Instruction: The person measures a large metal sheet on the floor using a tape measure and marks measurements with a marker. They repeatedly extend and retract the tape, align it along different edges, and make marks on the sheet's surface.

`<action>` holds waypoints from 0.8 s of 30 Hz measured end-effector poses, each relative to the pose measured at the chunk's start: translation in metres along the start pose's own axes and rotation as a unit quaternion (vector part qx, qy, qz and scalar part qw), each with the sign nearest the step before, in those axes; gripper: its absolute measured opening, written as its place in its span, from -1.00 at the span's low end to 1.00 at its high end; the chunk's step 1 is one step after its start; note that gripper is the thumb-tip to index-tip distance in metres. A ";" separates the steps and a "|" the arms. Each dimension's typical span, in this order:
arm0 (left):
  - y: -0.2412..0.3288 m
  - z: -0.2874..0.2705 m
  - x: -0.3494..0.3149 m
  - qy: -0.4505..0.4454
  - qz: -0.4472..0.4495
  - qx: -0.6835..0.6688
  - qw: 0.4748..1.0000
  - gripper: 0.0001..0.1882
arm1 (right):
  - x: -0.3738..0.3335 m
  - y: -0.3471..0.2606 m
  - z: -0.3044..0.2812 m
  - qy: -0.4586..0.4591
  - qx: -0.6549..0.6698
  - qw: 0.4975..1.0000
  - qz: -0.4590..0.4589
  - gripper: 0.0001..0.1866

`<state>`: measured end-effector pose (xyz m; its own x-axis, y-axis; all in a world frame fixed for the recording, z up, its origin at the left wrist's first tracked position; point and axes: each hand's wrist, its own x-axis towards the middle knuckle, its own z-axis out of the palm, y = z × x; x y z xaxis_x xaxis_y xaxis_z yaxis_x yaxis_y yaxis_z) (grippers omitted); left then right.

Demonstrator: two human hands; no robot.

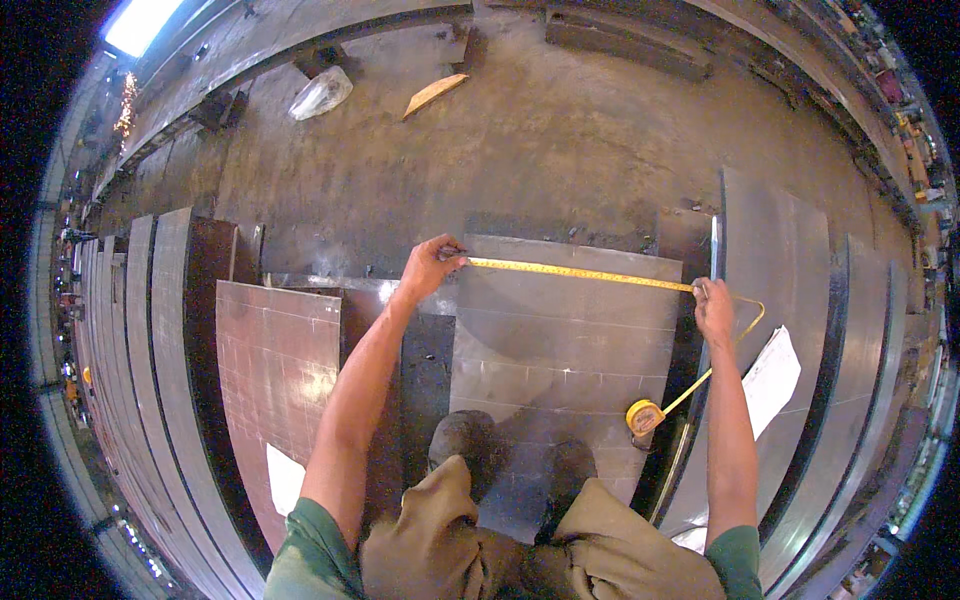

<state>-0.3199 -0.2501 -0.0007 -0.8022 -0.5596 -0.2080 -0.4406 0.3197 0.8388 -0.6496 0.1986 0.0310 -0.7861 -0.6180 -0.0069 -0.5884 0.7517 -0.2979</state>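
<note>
A yellow tape measure point(643, 417) has its blade pulled out across the far end of a grey steel plate point(560, 340). My left hand point(434, 264) pinches the blade's end near the plate's far left corner; a thin dark item seems to show at those fingers, too small to name. At the right edge, my right hand point(713, 312) grips the blade. Beyond it the blade bends sharply and runs back to the round case, which sits by the plate's right edge. Thin pale lines and short marks cross the plate. My shoes point(463, 440) are on its near part.
A reddish-brown plate point(280, 350) with a white paper point(285, 478) lies left. Long steel beams point(170, 330) stand further left. White sheets point(772, 380) rest on a steel piece at right. A wood piece point(435, 95) and crumpled plastic point(321, 94) lie on the far floor. Sparks point(126, 105) fly far left.
</note>
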 end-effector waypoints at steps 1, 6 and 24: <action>0.003 0.000 0.001 -0.005 0.006 0.011 1.000 -0.74 | -0.001 -0.003 -0.003 -0.002 -0.017 1.000 0.004 -0.86; 0.007 -0.003 0.005 -0.034 -0.015 0.034 0.999 -0.77 | -0.002 -0.015 -0.006 -0.026 0.007 0.999 0.030 -0.83; 0.026 0.019 0.013 -0.016 0.064 0.104 0.992 -0.87 | -0.021 -0.004 0.008 0.081 0.070 0.992 0.063 -0.76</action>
<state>-0.3493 -0.2343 0.0087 -0.8680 -0.4804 -0.1258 -0.4053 0.5391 0.7383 -0.6286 0.2066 0.0244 -0.8787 -0.4674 0.0966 -0.4598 0.7745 -0.4344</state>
